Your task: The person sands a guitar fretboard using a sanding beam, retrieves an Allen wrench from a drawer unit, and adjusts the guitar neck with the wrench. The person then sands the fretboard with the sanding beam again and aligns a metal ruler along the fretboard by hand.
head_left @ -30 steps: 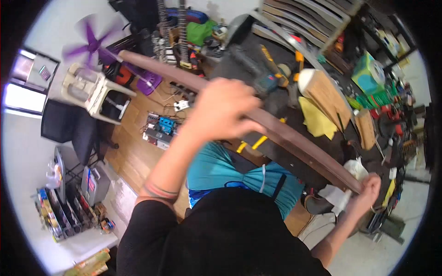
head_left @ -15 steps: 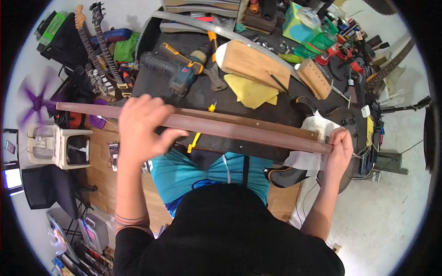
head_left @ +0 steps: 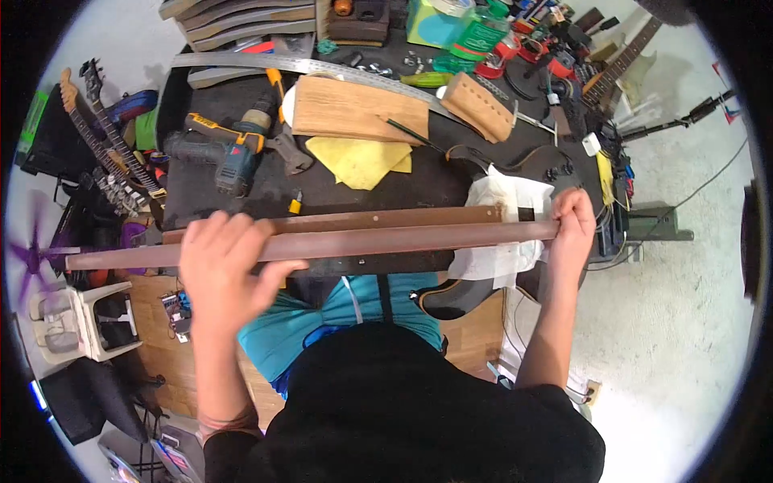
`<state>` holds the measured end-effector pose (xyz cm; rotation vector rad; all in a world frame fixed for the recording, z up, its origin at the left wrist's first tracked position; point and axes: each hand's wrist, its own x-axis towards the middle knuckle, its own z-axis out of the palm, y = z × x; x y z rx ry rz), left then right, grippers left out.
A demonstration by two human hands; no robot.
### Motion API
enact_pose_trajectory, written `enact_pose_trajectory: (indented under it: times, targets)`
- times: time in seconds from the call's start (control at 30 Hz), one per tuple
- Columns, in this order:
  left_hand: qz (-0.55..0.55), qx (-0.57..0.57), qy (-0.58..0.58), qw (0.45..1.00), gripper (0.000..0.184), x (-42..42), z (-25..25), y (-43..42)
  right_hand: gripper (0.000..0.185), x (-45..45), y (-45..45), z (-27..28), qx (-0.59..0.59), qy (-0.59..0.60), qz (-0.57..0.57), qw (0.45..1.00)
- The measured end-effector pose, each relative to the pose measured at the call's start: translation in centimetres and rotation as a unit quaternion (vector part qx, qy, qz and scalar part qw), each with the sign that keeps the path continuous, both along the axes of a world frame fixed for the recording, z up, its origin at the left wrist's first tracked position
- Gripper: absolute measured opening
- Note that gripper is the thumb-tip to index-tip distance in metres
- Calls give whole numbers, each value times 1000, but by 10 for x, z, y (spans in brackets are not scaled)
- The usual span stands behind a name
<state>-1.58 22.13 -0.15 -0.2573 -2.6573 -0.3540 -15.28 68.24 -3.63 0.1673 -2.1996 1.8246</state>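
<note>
A long brown bar point(head_left: 403, 239) lies crosswise before my body, spanning both hands. My left hand point(head_left: 225, 270) rests over its left part, fingers on the far side and thumb stretched along the near side. The right end of the bar is in my right hand point(head_left: 573, 229), whose fingers are curled round it. Just behind the bar is a second brown strip point(head_left: 435, 217) with small holes. White paper point(head_left: 507, 197) lies beside my right hand, on a dark guitar body point(head_left: 459, 298).
On the dark workbench point(head_left: 266, 197) are a cordless drill point(head_left: 233, 161), a hammer point(head_left: 290, 153), a yellow cloth point(head_left: 358, 161), a wooden block point(head_left: 354, 109) and a long metal ruler point(head_left: 314, 66). Two guitars point(head_left: 113, 145) stand at the left; a purple fan point(head_left: 34, 253) is below them.
The view has turned and shifted right, so the bench items appear further left. The bar has gone from slanted to nearly level in view. Both hands remain on it.
</note>
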Motion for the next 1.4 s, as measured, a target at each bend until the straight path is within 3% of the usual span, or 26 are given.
enact_pose_trajectory:
  times: [0.07,0.13,0.2,0.33,0.5,0.63,0.73,0.87,0.93,1.0,1.13,1.23,1.4]
  targets:
    - [3,-21,24,999,59,11,-1,-33,18,13,-25,1,47,-8,12,999]
    - [27,-22,-35,999,62,23,11,-64,15,26,-55,-2,59,50,98,992]
    - [15,-27,-3,1000,60,20,9,-60,16,30,-56,6,73,28,92,993]
    - [-7,1,7,1000,58,1,-3,4,17,9,-7,5,-22,-11,-42,999]
    - [20,-24,-14,999,62,22,11,-55,16,29,-47,-3,57,43,97,993]
    - [3,-18,13,1000,58,8,5,-20,15,17,-15,0,81,25,25,996]
    - [9,-7,-8,1000,58,6,2,-3,18,6,-10,6,17,-12,-33,999]
    - [36,-4,-46,998,64,29,7,-64,21,27,-56,-1,43,45,104,993]
    - [46,-23,-36,998,65,24,7,-58,20,26,-54,4,64,37,108,991]
    - [19,-19,10,1000,64,8,-2,-31,19,10,-21,-2,78,18,26,996]
    - [15,-23,-5,1000,61,3,3,-20,17,-7,-22,0,-28,-22,12,999]
    - [49,-11,-29,998,64,16,9,-68,14,12,-61,-1,80,48,109,990]
    - [31,3,11,999,61,-12,1,-11,16,-19,-14,-2,30,-6,1,1000]
